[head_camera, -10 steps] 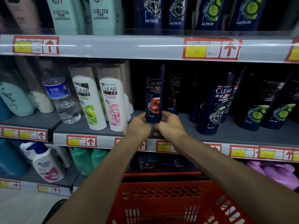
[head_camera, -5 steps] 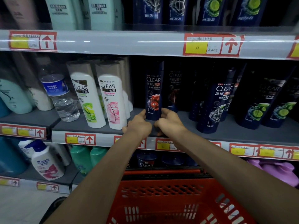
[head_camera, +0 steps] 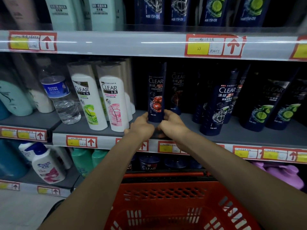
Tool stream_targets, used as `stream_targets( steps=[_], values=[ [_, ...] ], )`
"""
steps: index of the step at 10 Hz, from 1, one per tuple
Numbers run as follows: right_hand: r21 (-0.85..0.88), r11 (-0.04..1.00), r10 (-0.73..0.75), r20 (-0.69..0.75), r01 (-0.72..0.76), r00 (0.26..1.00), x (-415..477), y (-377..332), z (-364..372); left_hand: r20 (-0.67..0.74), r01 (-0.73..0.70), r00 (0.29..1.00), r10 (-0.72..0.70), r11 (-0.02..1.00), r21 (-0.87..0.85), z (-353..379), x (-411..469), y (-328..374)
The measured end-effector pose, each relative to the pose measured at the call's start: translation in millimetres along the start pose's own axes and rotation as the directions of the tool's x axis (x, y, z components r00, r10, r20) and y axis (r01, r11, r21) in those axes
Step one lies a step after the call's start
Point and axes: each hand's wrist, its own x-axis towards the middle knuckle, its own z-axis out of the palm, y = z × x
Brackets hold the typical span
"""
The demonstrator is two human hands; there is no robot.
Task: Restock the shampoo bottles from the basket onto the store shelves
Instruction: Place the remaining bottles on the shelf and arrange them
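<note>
A dark blue CLEAR shampoo bottle (head_camera: 156, 95) with red fruit on its label stands upright on the grey middle shelf (head_camera: 235, 136). My left hand (head_camera: 141, 127) grips the bottle's lower left side with thumb and curled fingers. My right hand (head_camera: 173, 126) grips its lower right side the same way. Another dark bottle (head_camera: 177, 92) of the same kind stands just behind and to the right. The red plastic basket (head_camera: 166, 195) sits below my forearms at the bottom centre; its contents are hidden from view.
Two white CLEAR bottles (head_camera: 101, 100) and a water bottle (head_camera: 61, 98) stand left of my hands. Dark blue CLEAR bottles (head_camera: 217, 110) with lime labels fill the shelf to the right. A bare strip of shelf lies between them. Price tags (head_camera: 214, 46) line the shelf edges.
Both hands have slid the bottle slightly farther back on the shelf, keeping their hold on its base. The view has shifted a little.
</note>
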Motion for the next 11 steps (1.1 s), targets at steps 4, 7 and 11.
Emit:
stream_targets(
  steps=[4, 7, 11],
  values=[
    [-0.374, 0.916, -0.190, -0.078, 0.148, 0.979, -33, 3, -61, 0.083, -0.131, 0.989, 0.123, 0.987, 0.091, -109, -303, 256],
    [-0.631, 0.754, -0.246, -0.017, 0.181, 0.969, -101, 12, -123, 0.096, -0.063, 0.995, 0.042, 0.971, 0.231, -77, -367, 282],
    [-0.620, 0.775, -0.240, -0.113, 0.120, 0.964, -108, 16, -202, 0.046, 0.028, 0.999, -0.028, 1.000, 0.005, 20, -322, 378]
  ],
)
